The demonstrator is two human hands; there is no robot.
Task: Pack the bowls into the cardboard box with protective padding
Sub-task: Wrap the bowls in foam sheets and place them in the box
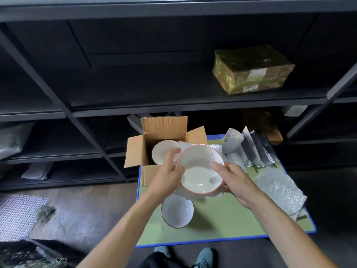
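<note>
I hold a white bowl with a red rim (pixel 200 169) above the green table, tilted toward me, with a white padding sheet (pixel 214 147) showing behind and under it. My left hand (pixel 168 175) grips its left rim and my right hand (pixel 235 180) grips its right rim. Just behind stands the open cardboard box (pixel 144 146), flaps up, with another white bowl (pixel 163 153) inside. A third bowl with a dark rim (pixel 177 210) sits on the table below my hands.
Bubble wrap (pixel 280 190) lies at the table's right side, with silver foil padding rolls (pixel 251 147) behind it. The blue-edged green table (pixel 222 225) stands in front of dark shelving (pixel 173 105). A taped brown parcel (pixel 251 68) sits on a shelf.
</note>
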